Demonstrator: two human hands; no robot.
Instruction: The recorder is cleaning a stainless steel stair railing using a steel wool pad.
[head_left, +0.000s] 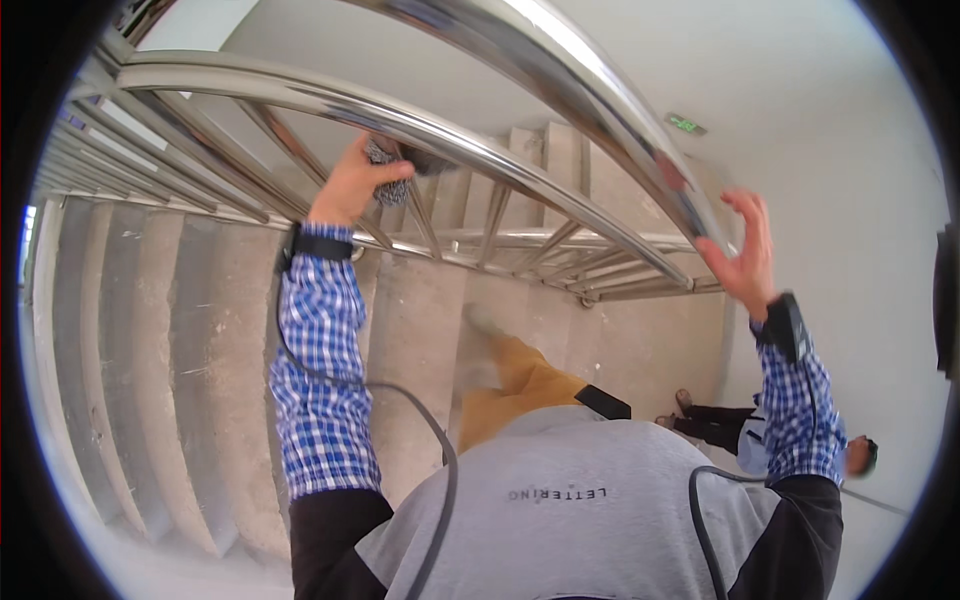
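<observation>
My left hand (349, 184) grips a grey speckled scrubbing cloth or pad (391, 187) just under the middle rail (420, 127) of a stainless-steel stair railing. Part of the pad lies behind a baluster, and a blurred dark patch shows beside it. My right hand (744, 259) is at the lower end of the thick top handrail (592, 82), holding nothing, thumb and fingers spread. Its thumb overlaps the handrail in view; whether it touches the metal I cannot tell.
Concrete steps (240, 360) run down both sides of the railing. A person (750, 439) stands beyond my right arm, near the white wall (840, 195). A green exit sign (685, 124) hangs on the wall. Black cables (442, 450) run along both my sleeves.
</observation>
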